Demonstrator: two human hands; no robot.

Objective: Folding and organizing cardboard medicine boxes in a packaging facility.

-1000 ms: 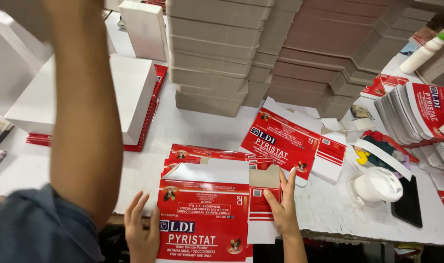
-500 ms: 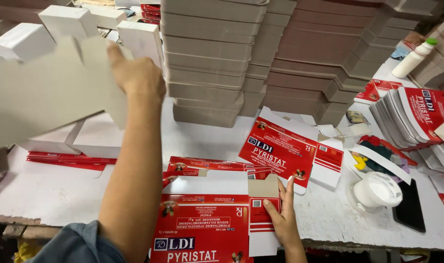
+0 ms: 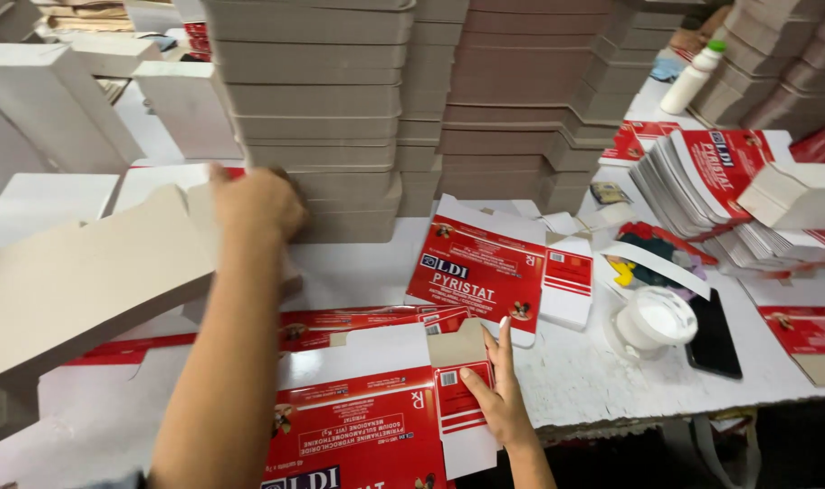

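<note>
My left hand (image 3: 254, 201) grips a large flat grey cardboard blank (image 3: 86, 276), held low over the left side of the white table (image 3: 602, 376) in front of a tall grey cardboard stack (image 3: 317, 109). My right hand (image 3: 494, 394) lies flat, fingers apart, on the right flap of a red-and-white printed carton sheet (image 3: 358, 426) at the table's near edge. More red printed sheets (image 3: 340, 321) lie under and behind it. Another unfolded red carton (image 3: 489, 267) rests just beyond my right hand.
Tall grey cardboard stacks (image 3: 521, 100) fill the back. White boxes (image 3: 55, 109) stand at the left. At the right are a pile of red printed sheets (image 3: 702, 186), a white round container (image 3: 657, 321), a black phone (image 3: 713, 337) and a white bottle (image 3: 693, 77).
My left arm has swung down and forward, bringing the grey cardboard blank from high up to just above the table. My right hand has stayed on the red carton sheet.
</note>
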